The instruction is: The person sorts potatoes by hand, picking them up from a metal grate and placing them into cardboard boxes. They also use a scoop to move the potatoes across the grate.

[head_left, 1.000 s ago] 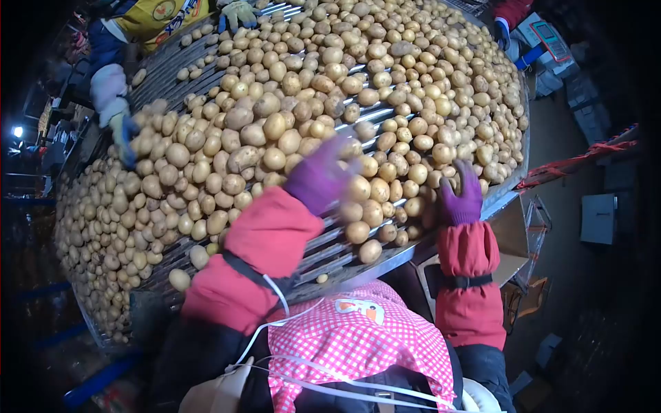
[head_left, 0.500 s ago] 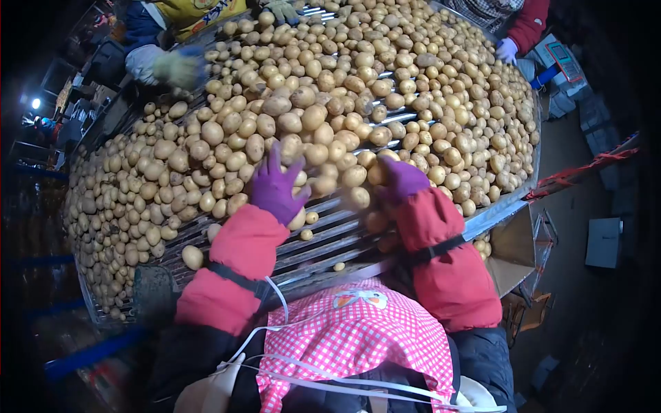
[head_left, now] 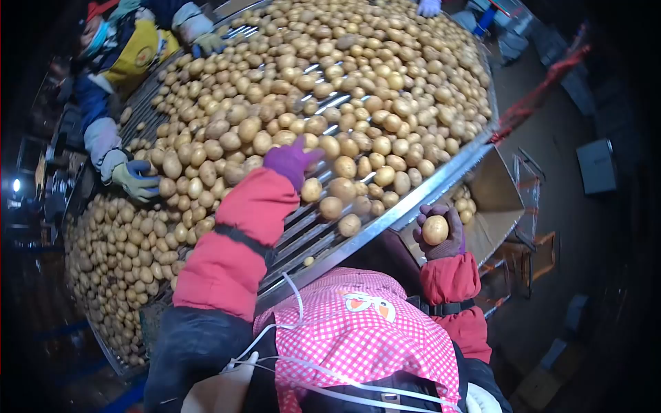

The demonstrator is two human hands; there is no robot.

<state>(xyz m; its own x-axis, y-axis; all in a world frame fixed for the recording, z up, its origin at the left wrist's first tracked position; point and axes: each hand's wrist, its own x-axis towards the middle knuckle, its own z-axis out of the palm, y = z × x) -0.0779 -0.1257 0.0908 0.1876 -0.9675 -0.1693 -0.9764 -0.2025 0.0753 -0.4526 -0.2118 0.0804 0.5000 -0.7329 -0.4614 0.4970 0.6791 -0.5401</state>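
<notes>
My right hand (head_left: 451, 245) curls shut around a potato (head_left: 435, 229), firm, dense, slightly dusty (best cupped round its middle); my left hand (head_left: 292, 160) lies spread on farther potatoes (head_left: 358, 103).

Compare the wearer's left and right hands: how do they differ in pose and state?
1. The left hand reaches out over the roller table, fingers spread on the heaped potatoes. The right hand sits off the table's edge, beside the cardboard box.
2. The left hand grips nothing, while the right hand is cupped palm-up around one potato.

Both wear purple gloves and red sleeves.
</notes>
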